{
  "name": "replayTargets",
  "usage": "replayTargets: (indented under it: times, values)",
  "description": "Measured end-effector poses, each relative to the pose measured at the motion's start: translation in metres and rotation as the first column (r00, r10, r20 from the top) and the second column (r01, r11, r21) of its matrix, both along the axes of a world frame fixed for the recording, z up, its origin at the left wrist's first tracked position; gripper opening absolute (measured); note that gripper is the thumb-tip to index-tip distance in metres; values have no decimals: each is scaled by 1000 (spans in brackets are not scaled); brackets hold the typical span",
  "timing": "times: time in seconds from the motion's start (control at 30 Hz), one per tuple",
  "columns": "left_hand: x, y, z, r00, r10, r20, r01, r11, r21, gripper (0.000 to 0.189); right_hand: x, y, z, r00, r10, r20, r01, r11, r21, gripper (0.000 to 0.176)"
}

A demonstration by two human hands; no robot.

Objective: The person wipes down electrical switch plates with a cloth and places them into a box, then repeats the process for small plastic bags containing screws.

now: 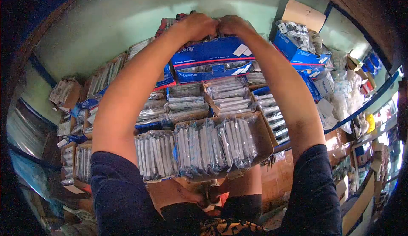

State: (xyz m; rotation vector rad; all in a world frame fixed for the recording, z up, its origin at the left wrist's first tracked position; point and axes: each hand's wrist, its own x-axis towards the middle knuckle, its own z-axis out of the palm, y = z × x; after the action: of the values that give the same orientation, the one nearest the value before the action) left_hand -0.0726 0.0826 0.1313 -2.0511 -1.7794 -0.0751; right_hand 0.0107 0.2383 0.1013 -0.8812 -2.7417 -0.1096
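Both my arms stretch to the far side of the piled boxes. My left hand (201,26) is over the back of a blue MPE box (212,54), its fingers curled down and largely out of sight. Beside it, almost touching, my right hand (233,25) bends over the same place, fingers hidden behind the hand. Whether either holds anything cannot be made out. Dark and reddish packed items (170,22) show by my left hand. Under the upper blue box, a second blue MPE box (219,72) has plastic-wrapped pieces in its opening.
Nearest me, an open cardboard box (264,139) holds upright plastic-wrapped white pieces (212,144). More packed boxes (66,93) line the left. An open blue box (291,49) with wrapped parts stands right, near clear plastic bags (342,87). A pale green wall (123,21) rises behind.
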Motion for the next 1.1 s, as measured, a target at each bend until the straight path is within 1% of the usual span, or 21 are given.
replayTargets:
  times: [0.03, 0.07, 0.1, 0.13, 0.2, 0.23, 0.27, 0.33, 0.4, 0.43, 0.5, 0.53, 0.6, 0.63, 0.7, 0.77, 0.83, 0.9, 0.97, 1.03, 1.1]
  values:
    - [7, -5, 2, 994, 40, 100, -43, 999, 28, 20, 4, 0, 7, 1000, -1, -1, 1, 1000, -1, 39]
    - [-4, 3, -3, 994, 37, 100, -40, 999, 25, 20, 10, 0, 14, 997, 10, 80, 1, 991, -137, 41]
    - [-28, 17, -10, 997, -82, 12, 82, 996, 25, 23, 14, 1, 20, 987, 31, 155, 11, 964, -266, 43]
    - [-43, 23, -13, 977, -198, -75, 199, 980, 16, 27, 14, 7, 15, 988, 28, 154, 14, 965, -264, 43]
    - [-46, 11, -6, 985, -172, -30, 174, 984, 42, 32, 11, 17, -1, 998, 57, 14, -57, 998, 6, 46]
    - [-44, 4, -2, 989, -146, 18, 144, 987, 65, 38, 10, 18, -1, 998, 59, 11, -59, 998, 5, 46]
    - [-39, -1, -1, 989, -144, 14, 143, 988, 60, 38, 8, 18, -3, 991, 102, 86, -109, 991, 76, 39]
    - [-19, -18, 6, 996, 90, -13, -91, 992, -85, 43, 7, 8, 0, 976, 143, 163, -167, 976, 143, 35]
    - [-23, -11, 0, 993, 120, -14, -121, 988, -97, 36, 8, -4, 4, 992, 1, 127, -11, 997, 81, 33]
    - [-26, -7, -4, 989, 150, -11, -150, 983, -104, 29, 13, -11, 6, 992, 0, 125, -10, 997, 82, 33]
    - [-32, -1, -6, 989, 146, 35, -139, 979, -151, 30, 21, -23, 11, 995, -92, -44, 90, 995, -41, 32]
    - [-34, -2, -6, 986, 145, 80, -126, 972, -200, 32, 16, -11, 4, 995, -88, -46, 86, 995, -41, 32]
    - [-12, -18, 11, 986, 154, 60, -135, 959, -251, 38, 3, 26, -23, 980, -76, -185, 85, 996, 41, 32]
    - [-5, -24, 16, 987, 158, 42, -138, 944, -299, 45, 12, 10, -15, 980, -74, -183, 82, 996, 39, 32]
    - [-23, -11, 1, 988, 136, 75, -110, 952, -285, 43, 35, -18, 3, 970, -199, -140, 200, 980, -7, 31]
    - [-26, -9, -3, 989, 110, 102, -79, 959, -271, 40, 46, -22, 5, 965, -214, -149, 213, 977, -23, 31]
    - [-17, -12, -2, 970, 210, 126, -179, 959, -219, 41, 51, -26, 6, 960, -233, -156, 230, 972, -40, 32]
    - [-17, -7, -8, 972, 219, 81, -203, 964, -172, 36, 49, -31, 11, 947, -289, -139, 279, 956, -89, 33]
    - [-23, 2, -13, 973, 228, 34, -223, 967, -119, 32, 51, -36, 12, 955, -269, -128, 266, 963, -41, 34]
    - [-27, 3, -13, 969, 227, 92, -217, 970, -112, 32, 50, -35, 12, 964, -240, -111, 243, 970, 8, 35]
    - [-30, 7, -8, 960, 229, 164, -210, 970, -126, 35, 45, -32, 10, 949, -289, -122, 281, 956, -81, 31]
